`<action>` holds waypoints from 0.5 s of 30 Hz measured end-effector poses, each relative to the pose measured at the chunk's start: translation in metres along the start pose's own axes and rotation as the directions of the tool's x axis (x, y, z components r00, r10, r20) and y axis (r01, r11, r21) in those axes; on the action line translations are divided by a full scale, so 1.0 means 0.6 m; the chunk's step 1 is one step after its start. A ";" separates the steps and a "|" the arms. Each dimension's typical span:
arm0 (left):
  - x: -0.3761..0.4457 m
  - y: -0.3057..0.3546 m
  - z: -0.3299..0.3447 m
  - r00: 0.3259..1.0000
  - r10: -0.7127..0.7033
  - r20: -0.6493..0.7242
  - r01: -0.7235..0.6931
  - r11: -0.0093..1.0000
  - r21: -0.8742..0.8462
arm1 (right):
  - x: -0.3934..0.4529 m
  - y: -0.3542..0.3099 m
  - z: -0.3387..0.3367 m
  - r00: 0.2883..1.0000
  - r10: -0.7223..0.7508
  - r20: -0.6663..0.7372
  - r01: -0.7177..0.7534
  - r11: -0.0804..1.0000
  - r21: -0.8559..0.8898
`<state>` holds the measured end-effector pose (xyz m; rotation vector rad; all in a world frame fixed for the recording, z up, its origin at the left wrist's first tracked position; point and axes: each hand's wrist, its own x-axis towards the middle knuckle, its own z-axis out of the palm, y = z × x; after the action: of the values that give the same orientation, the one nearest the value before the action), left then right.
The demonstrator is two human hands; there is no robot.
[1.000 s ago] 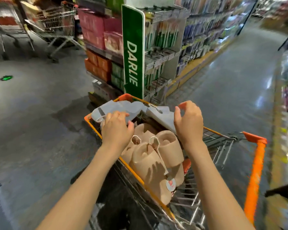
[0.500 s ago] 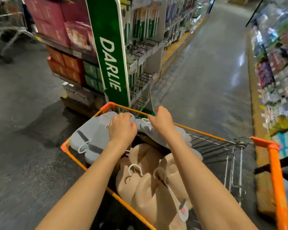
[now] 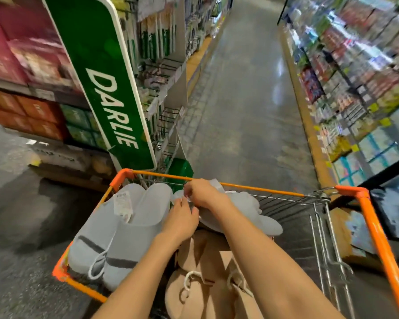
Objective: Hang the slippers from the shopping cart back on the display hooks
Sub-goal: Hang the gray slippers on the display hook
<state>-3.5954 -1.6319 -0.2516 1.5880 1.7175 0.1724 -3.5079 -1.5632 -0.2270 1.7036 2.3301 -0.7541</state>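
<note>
The shopping cart [image 3: 364, 196] is the landmark here: it stands at the end of a shelf run marked by a green DARLIE sign [image 3: 106, 100], presumably so the slippers can go from basket to hooks without a long carry. One grey pair of slippers [image 3: 115, 233] lies along the cart's left rim, soles down with its price tag and white loop showing on top. The second grey pair [image 3: 247, 210] lies near the cart's front rim, and both hands work on it. The left hand [image 3: 182, 221] has its fingertips bent onto that pair's near edge, and the right hand [image 3: 200, 192] curls over the front end, seemingly pinching a tag or loop, though what sits between the fingers is too small to tell. A beige pair [image 3: 203, 272] sits lower in the cart, nearer the person, white loops up. No slipper-bearing display hooks are plainly visible; the wire racks beside the sign look blurred.
</note>
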 end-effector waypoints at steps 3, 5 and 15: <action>0.011 -0.002 0.001 0.997 0.069 0.029 -0.069 0.998 -0.016 | -0.010 0.005 -0.011 0.996 -0.032 -0.079 0.033 0.999 0.023; 0.017 0.008 0.001 0.989 0.138 0.047 -0.140 0.989 0.040 | -0.021 0.008 -0.030 0.991 -0.036 -0.128 0.038 0.999 0.010; -0.054 0.152 -0.083 0.782 0.564 -0.266 -0.554 0.824 0.118 | -0.164 0.032 -0.169 0.741 0.010 -0.672 0.098 0.988 0.122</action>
<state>-3.5564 -1.6221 -0.1506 2.1534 1.3987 0.7094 -3.4401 -1.5933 -0.1054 2.2967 2.8249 -0.3399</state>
